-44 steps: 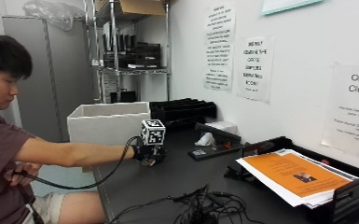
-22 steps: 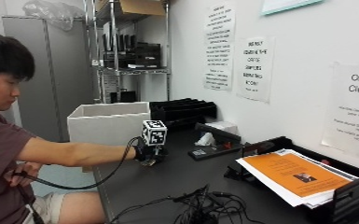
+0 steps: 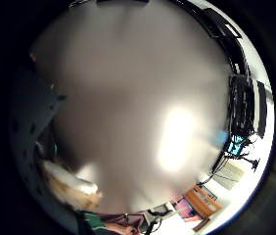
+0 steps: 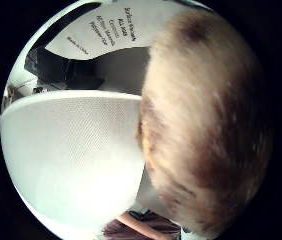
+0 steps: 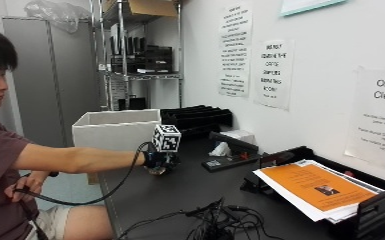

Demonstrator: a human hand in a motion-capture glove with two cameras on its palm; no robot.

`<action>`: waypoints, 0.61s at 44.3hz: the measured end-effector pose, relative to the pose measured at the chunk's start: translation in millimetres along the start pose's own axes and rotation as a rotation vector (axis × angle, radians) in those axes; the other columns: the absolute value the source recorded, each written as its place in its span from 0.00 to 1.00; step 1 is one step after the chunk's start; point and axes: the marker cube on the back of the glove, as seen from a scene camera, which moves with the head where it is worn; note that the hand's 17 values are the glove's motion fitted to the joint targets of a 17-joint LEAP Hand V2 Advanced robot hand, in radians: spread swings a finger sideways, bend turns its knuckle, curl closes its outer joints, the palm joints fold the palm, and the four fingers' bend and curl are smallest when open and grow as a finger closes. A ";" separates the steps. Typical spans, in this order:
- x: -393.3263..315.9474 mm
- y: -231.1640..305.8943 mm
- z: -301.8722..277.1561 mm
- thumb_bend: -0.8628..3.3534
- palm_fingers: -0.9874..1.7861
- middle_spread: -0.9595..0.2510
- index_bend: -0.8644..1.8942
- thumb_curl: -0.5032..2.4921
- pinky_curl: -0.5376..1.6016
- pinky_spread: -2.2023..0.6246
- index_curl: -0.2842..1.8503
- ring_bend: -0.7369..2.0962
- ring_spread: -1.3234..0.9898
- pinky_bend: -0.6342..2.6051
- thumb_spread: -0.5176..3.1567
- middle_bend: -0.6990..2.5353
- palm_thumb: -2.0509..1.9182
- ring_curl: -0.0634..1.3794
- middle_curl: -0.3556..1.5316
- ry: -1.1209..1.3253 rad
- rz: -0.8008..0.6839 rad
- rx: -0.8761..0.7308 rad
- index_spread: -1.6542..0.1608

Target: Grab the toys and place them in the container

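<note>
Fingers can't be made out in the outside view, so I can't tell if they are curled on anything. Right hand (image 5: 160, 161) sits low over the dark table (image 5: 179, 200), arm stretched out from the seated person, just in front of the white container (image 5: 115, 129). Something brownish shows under the palm there, too small to identify. Thumb-side palm view: brown-and-cream furry toy (image 4: 206, 125) fills much of the picture, so it is close to the palm; held or not, can't say. White container wall (image 4: 71, 160) is right beside the toy. Little-finger-side view is mostly blurred table surface, with a cream-and-tan furry patch (image 3: 72, 188) at the edge. Further out: black trays (image 5: 195, 116) behind the container, and a paper tray with an orange sheet (image 5: 312, 187) near the wall.
</note>
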 end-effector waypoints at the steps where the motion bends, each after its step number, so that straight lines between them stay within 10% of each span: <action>1: 0.2 0.4 -7.8 0.22 0.54 0.60 0.70 0.43 0.61 0.63 0.46 0.81 0.40 0.61 0.42 0.62 0.70 0.60 0.72 0.012 0.000 -0.003 0.75; 27: -76.4 56.5 -272.1 0.21 0.50 0.63 0.71 0.46 0.65 0.63 0.58 0.85 0.41 0.63 0.42 0.65 0.70 0.61 0.72 0.184 -0.088 0.250 0.75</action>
